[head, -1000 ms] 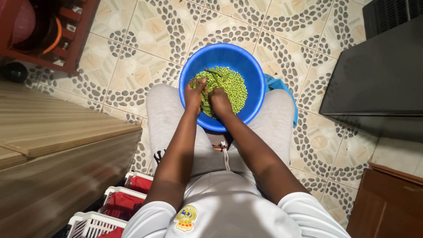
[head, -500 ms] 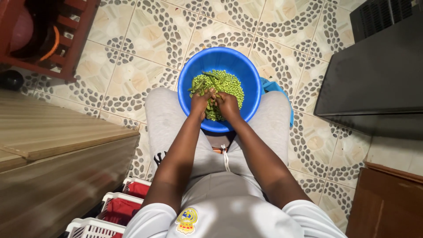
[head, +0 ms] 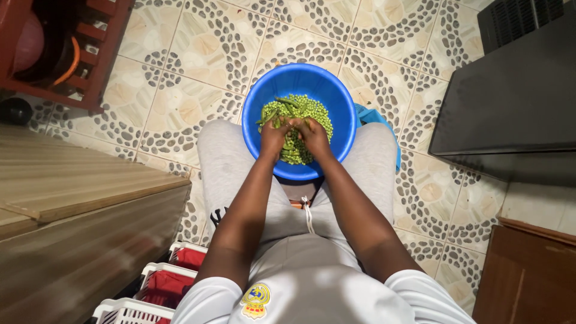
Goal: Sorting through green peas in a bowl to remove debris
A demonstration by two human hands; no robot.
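- Your left hand and right hand are side by side over the near half of the blue bowl, fingers curled in and knuckles almost touching.
- Both hands look closed on one green pod held between them; the fingertips hide the grip itself, so you cannot tell how firmly it is held.
- Judging by this pose, you are in the middle of shelling: the pod is being split above the heap of peas.
- The next move calls for a thumb run along the seam, kept low over the bowl so loose peas drop into the heap and not onto your lap.
- More whole pods lie just beyond your fingers, on the left and far side of the heap, within easy reach.
- The bowl sits between your knees, its near rim right under your wrists; nothing blocks the way into it.
- A light blue thing peeks out beside the bowl to the right of your right hand; what it is cannot be told.
- Well off to your left are a wooden surface and, nearer you, white baskets with red contents.
- Well off to the right stands a dark cabinet.
- Tiled floor lies all around the bowl.
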